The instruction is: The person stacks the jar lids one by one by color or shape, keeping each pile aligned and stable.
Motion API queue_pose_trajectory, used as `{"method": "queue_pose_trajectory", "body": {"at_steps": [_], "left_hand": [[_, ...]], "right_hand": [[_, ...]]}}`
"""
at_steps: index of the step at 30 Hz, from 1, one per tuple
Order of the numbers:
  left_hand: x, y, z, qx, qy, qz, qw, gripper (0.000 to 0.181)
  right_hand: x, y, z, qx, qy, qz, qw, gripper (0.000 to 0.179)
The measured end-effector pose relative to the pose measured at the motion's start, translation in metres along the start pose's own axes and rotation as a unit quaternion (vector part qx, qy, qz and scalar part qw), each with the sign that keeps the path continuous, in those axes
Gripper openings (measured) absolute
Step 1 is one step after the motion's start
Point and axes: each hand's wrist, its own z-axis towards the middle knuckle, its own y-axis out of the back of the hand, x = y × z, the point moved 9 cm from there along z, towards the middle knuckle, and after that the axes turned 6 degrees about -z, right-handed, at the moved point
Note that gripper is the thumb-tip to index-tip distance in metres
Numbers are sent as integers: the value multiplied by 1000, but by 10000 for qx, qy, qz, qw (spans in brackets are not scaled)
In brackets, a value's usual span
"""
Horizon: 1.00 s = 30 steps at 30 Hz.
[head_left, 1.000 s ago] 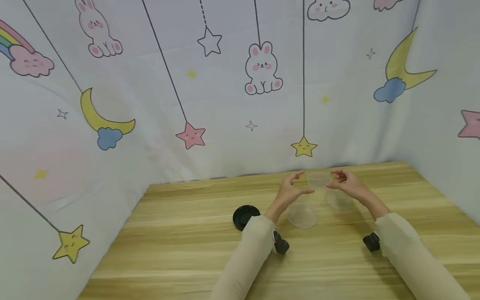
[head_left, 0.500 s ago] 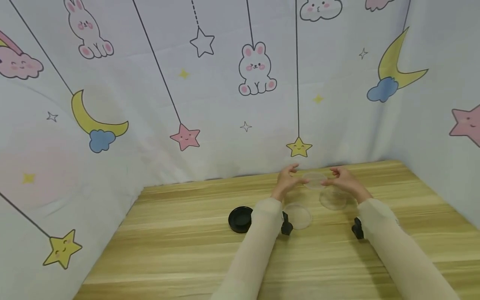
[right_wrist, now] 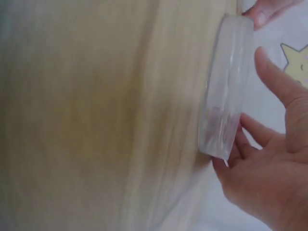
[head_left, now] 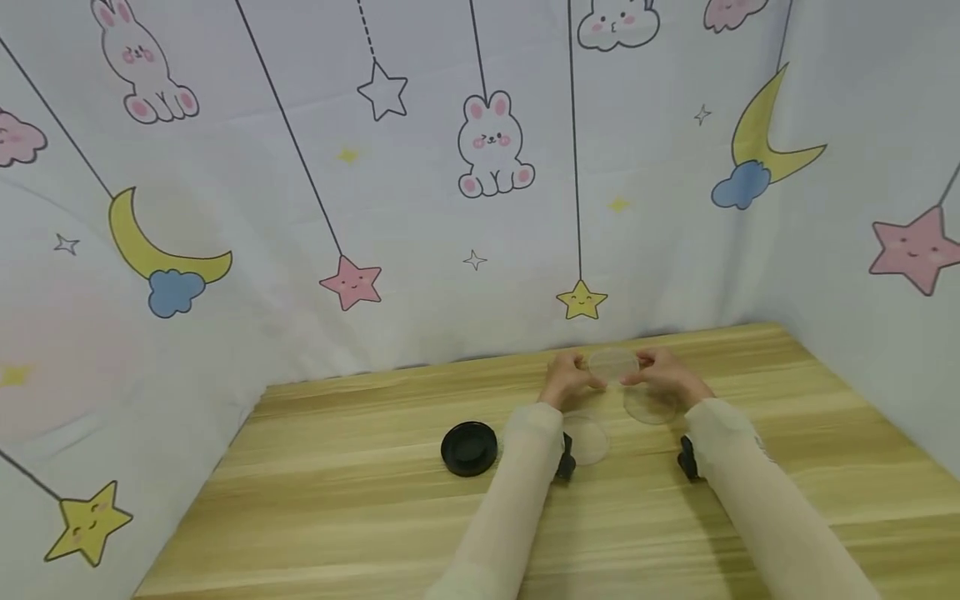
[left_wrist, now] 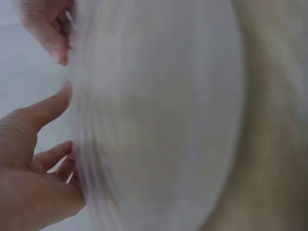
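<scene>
A clear round dish (head_left: 613, 367) lies at the far side of the table between both hands. My left hand (head_left: 566, 379) is at its left edge, thumb tip near the front rim. At the right edge, my right hand (head_left: 667, 373) has its thumb and fingers spread around the rim. Another clear dish (head_left: 649, 407) lies in front of the right hand; in the right wrist view this dish (right_wrist: 224, 86) hides some fingertips. A third clear round piece (head_left: 587, 439) sits beside the left wrist and fills much of the left wrist view, covering the left fingertips there.
A black round dish (head_left: 468, 448) stands left of the left forearm on the wooden table (head_left: 337, 500). Behind the table's back edge hangs a white curtain (head_left: 420, 200) printed with rabbits, stars and moons. Each wrist carries a small black camera.
Both hands have come down and closer to the far clear dish, their fingers now near its rim. The head view has shifted to the right; the dishes keep their places.
</scene>
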Motion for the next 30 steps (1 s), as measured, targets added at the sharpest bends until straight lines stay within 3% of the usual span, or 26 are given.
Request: {"method": "queue_pose_trajectory", "body": {"at_steps": [2, 5, 12, 17, 23, 30], "left_hand": [[0, 2, -1, -40, -81, 383, 9992, 41], [-3, 1, -2, -57, -203, 789, 9967, 40], [-3, 2, -3, -197, -129, 904, 9956, 41], [2, 5, -4, -263, -111, 399, 9988, 45], [4, 8, -4, -240, -313, -444, 9982, 47], [1, 14, -6, -72, -411, -1783, 9831, 46]], "right_hand": [[2, -2, 2, -50, 122, -18, 9999, 90], [4, -3, 1, -133, -16, 17, 9999, 79], [13, -6, -3, -174, -275, -294, 9990, 65], [10, -9, -1, -228, -299, -224, 9990, 64], [10, -11, -2, -239, -319, 344, 9986, 69], [16, -5, -4, -455, -226, 574, 9971, 74]]}}
